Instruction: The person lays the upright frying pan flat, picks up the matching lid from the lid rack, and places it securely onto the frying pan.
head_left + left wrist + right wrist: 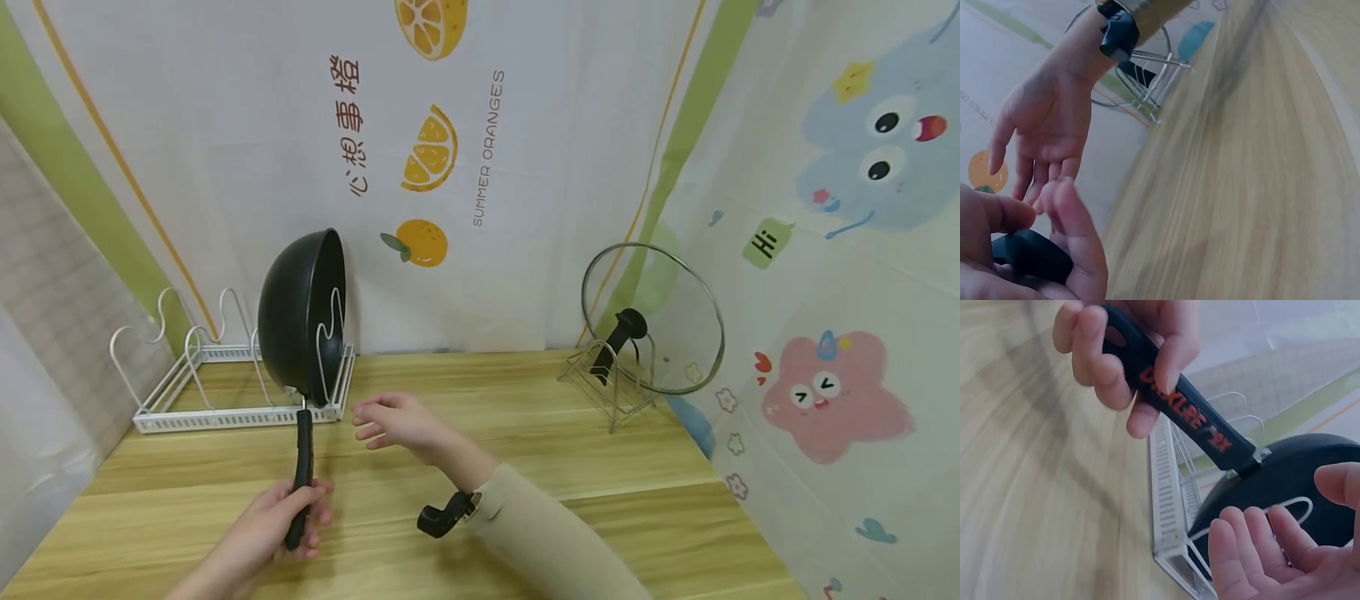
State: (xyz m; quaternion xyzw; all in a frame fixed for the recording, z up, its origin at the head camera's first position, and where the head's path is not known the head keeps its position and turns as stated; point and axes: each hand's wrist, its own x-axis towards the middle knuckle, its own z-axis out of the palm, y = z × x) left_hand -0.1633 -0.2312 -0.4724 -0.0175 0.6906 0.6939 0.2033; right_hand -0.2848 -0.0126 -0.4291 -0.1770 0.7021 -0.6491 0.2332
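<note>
A black wok (288,308) stands on its side in a white wire rack (240,419), its opening facing right and its handle (303,446) pointing toward me. My left hand (273,517) grips this handle near its end, the thumb lying along it and the fingers behind. Red lettering shows on the handle in the right wrist view, below the fingers of the left hand (1172,337). Just right of the wok and the rack's front corner, my right hand (397,423) is held with loosely bent fingers and nothing in it. Its palm (1054,119) shows in the left wrist view.
A glass lid (678,300) with a black knob (632,323) leans in a small wire stand (613,396) at the back right. Other wire loops of the white rack rise left of the wok. Printed curtains (525,275) border the wooden table (480,375) behind and at the sides.
</note>
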